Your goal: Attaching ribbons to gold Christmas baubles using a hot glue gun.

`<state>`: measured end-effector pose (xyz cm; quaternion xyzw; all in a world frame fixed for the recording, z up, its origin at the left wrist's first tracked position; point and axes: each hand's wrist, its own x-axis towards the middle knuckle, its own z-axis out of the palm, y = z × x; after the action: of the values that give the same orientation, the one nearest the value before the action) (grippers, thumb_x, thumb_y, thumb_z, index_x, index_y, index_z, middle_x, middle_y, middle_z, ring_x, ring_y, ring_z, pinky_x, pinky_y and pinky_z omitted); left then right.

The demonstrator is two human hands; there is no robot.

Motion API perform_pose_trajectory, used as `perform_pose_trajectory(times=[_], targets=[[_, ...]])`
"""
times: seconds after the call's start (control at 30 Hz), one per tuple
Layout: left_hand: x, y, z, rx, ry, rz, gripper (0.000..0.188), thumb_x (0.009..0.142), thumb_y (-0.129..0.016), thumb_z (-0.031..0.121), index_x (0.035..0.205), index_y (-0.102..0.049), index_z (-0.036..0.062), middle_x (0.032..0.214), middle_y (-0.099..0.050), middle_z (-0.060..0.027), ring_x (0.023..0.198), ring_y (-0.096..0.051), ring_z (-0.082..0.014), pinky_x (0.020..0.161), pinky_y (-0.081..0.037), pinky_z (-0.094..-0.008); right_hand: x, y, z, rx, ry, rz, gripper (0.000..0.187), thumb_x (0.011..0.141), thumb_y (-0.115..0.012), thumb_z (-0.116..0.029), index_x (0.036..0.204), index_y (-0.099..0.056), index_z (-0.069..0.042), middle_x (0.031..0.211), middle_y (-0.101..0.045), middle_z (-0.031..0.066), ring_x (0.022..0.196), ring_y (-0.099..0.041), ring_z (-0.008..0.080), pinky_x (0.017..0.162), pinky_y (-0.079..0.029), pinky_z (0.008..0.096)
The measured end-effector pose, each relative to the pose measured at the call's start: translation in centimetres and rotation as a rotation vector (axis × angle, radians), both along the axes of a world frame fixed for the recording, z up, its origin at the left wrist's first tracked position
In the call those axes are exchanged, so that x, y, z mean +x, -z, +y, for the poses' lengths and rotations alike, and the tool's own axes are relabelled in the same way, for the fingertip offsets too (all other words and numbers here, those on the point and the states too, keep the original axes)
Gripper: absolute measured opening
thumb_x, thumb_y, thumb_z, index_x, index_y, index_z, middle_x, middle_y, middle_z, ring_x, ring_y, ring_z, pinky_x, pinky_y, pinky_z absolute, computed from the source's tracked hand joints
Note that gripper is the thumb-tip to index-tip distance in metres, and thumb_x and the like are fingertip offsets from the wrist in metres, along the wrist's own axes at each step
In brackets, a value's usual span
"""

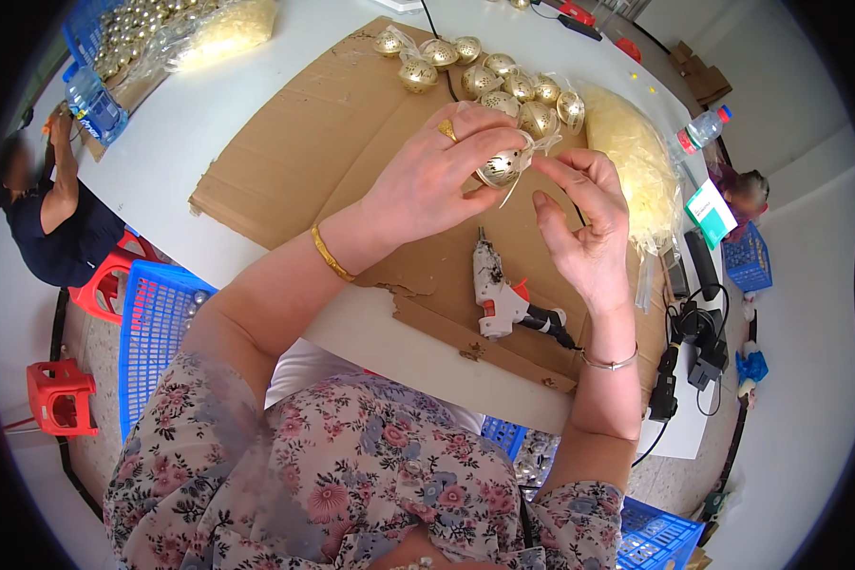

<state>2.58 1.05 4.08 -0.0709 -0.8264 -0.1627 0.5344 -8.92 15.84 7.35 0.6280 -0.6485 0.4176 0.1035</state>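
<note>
My left hand (pixel 427 180) is closed on a shiny pale-gold ball ornament (pixel 500 171) with cut-out patterns, holding it above the cardboard sheet (pixel 294 142). A thin whitish ribbon (pixel 541 144) sticks out from the ball's right side. Just right of it, my right hand (pixel 589 223) has its thumb and index finger apart, the index fingertip close to the ribbon. Whether that fingertip touches it, I cannot tell. Below the hands a white glue gun (pixel 503 302) with an orange trigger lies on the cardboard. Several similar gold balls (pixel 518 87) with ribbons lie beyond my hands.
A bag of pale-yellow pieces (pixel 627 142) lies right of the balls, near a water bottle (pixel 705 128). Black adapters and cords (pixel 698 342) crowd the table's right edge. At left are a blue basket (pixel 152 332), red stools (pixel 62 397) and a seated person (pixel 47 209).
</note>
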Motion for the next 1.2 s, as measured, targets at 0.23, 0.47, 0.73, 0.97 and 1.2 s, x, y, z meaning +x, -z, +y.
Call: perform_pose_trajectory(times=[0.23,0.47,0.73,0.97,1.2], targets=[[-0.1,0.1,0.1,0.016,0.000,-0.018,0.045,0.056,-0.071,0.001,0.098,-0.055,0.0087,0.101,-0.054,-0.0061,0.094,-0.053,-0.0263,0.082,-0.046,-0.0358,-0.2,0.2,0.0,-0.032,-0.028,0.018,0.031,0.066,-0.060,0.005,0.095,-0.064,-0.001,0.093,-0.053,0.0099,0.088,-0.053,0.0200,0.078,-0.042,0.0271],[-0.3,0.0,0.3,-0.038,-0.025,-0.023,0.048,0.055,-0.071,0.001,0.099,-0.056,0.0098,0.102,-0.054,-0.0064,0.092,-0.054,-0.0256,0.079,-0.048,-0.0339,-0.3,0.2,0.1,-0.029,-0.014,0.048,0.033,0.065,-0.060,0.005,0.097,-0.064,-0.002,0.094,-0.054,0.0102,0.088,-0.053,0.0205,0.079,-0.042,0.0273],[-0.4,1.4,-0.8,0.821,0.456,-0.232,0.055,0.062,-0.074,0.002,0.111,-0.049,0.0058,0.105,-0.054,-0.0033,0.097,-0.054,-0.0131,0.081,-0.047,-0.0275,0.1,0.0,0.2,-0.039,0.007,0.037,0.034,0.066,-0.058,0.006,0.099,-0.063,-0.002,0.092,-0.054,0.0107,0.087,-0.053,0.0211,0.077,-0.043,0.0273],[-0.4,1.3,-0.5,0.828,0.562,-0.257,0.055,0.063,-0.074,-0.001,0.112,-0.049,0.0071,0.108,-0.053,-0.0033,0.097,-0.054,-0.0134,0.085,-0.046,-0.0272,0.1,0.0,0.2,-0.043,-0.016,0.065,0.038,0.066,-0.058,0.006,0.103,-0.062,-0.002,0.091,-0.054,0.0106,0.087,-0.053,0.0216,0.078,-0.044,0.0294],[-0.3,1.1,-0.1,0.806,0.500,-0.283,0.052,0.063,-0.073,-0.001,0.109,-0.051,0.0064,0.106,-0.050,-0.0020,0.099,-0.052,-0.0126,0.082,-0.047,-0.0273,0.0,0.1,0.1,-0.024,-0.022,0.095,0.038,0.066,-0.059,0.006,0.103,-0.062,-0.003,0.092,-0.054,0.0106,0.086,-0.053,0.0227,0.076,-0.045,0.0304]])
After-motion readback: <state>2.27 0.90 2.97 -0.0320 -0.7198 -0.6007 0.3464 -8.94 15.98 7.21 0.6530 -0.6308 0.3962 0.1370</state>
